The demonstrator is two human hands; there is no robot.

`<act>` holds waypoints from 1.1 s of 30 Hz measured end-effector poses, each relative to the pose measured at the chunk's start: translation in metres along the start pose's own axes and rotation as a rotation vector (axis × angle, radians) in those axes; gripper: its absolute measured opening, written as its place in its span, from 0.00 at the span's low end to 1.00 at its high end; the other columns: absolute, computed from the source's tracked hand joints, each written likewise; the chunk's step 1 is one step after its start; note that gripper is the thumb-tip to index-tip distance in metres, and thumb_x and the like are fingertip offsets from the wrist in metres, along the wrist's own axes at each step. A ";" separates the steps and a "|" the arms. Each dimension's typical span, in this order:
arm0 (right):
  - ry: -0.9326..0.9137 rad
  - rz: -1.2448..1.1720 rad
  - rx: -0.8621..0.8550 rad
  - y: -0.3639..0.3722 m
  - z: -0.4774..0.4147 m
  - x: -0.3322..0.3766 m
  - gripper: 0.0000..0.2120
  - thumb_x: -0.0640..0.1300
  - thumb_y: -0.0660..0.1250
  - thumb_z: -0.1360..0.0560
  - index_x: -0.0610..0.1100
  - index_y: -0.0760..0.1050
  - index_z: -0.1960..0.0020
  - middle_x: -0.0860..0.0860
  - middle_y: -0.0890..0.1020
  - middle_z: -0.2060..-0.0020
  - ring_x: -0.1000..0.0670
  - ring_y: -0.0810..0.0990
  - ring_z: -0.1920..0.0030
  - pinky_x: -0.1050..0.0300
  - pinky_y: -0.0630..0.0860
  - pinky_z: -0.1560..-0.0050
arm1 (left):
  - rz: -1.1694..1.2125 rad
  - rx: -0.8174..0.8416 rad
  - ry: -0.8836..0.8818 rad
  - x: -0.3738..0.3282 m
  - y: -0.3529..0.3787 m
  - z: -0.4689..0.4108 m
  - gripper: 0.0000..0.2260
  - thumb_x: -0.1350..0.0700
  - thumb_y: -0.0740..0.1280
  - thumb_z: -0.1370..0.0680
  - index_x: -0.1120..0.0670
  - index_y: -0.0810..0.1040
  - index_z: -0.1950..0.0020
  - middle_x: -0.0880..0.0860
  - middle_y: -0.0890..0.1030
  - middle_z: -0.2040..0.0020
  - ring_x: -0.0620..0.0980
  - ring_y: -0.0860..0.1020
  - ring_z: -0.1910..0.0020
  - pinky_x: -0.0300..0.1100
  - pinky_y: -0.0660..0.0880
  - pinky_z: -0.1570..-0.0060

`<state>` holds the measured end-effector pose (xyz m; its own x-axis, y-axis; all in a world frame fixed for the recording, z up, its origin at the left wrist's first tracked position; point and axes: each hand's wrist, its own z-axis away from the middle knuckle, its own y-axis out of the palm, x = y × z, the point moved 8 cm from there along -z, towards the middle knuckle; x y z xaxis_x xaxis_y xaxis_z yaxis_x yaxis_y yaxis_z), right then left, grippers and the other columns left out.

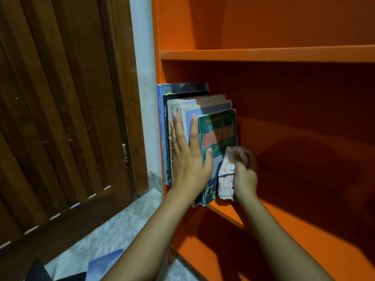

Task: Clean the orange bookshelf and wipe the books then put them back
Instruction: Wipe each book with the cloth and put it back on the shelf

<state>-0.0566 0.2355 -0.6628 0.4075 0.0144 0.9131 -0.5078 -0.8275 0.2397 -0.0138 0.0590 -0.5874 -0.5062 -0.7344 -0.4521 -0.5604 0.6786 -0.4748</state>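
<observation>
2 grips I watched: left grip [188, 157] lay open-fingered on the books [183, 98], right grip [244, 176] clamped a cloth [225, 179] against the green book [219, 130].

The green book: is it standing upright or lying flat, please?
Upright: the green book stands on end on the shelf, against other books.

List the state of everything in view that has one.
Left hand: flat, fingers straight, pressing on the books.
Right hand: gripping the cloth against the green book.
Cloth: bunched, touching the green book's cover.
Green book: standing, last in the row.
Books: standing on the shelf, against its left wall.
Blue book: lying on the floor.
</observation>
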 end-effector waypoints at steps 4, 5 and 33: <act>0.009 0.042 -0.039 -0.011 0.006 0.009 0.07 0.39 0.66 0.25 0.46 0.74 0.48 0.47 0.79 0.49 0.49 0.77 0.49 0.56 0.72 0.50 | -0.026 0.051 -0.002 -0.001 -0.006 0.001 0.38 0.54 0.64 0.23 0.48 0.39 0.24 0.55 0.32 0.24 0.53 0.32 0.25 0.54 0.40 0.27; 0.001 0.042 -0.052 -0.014 0.008 0.015 0.07 0.40 0.67 0.25 0.46 0.73 0.48 0.48 0.78 0.49 0.49 0.77 0.49 0.57 0.71 0.50 | -0.018 0.063 0.002 -0.002 -0.008 0.001 0.38 0.54 0.64 0.23 0.49 0.40 0.23 0.55 0.32 0.24 0.53 0.32 0.25 0.53 0.40 0.27; 0.192 0.559 0.795 0.199 0.289 -0.205 0.08 0.44 0.65 0.26 0.47 0.73 0.47 0.49 0.76 0.49 0.49 0.76 0.49 0.53 0.73 0.48 | -0.218 0.248 -0.696 0.342 -0.156 0.221 0.23 0.56 0.61 0.20 0.56 0.60 0.26 0.54 0.58 0.25 0.50 0.54 0.25 0.41 0.54 0.30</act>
<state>-0.0218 -0.0946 -0.8982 0.0990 -0.4607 0.8820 0.0958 -0.8779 -0.4692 0.0451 -0.2952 -0.8353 0.1742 -0.7300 -0.6609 -0.3957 0.5627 -0.7258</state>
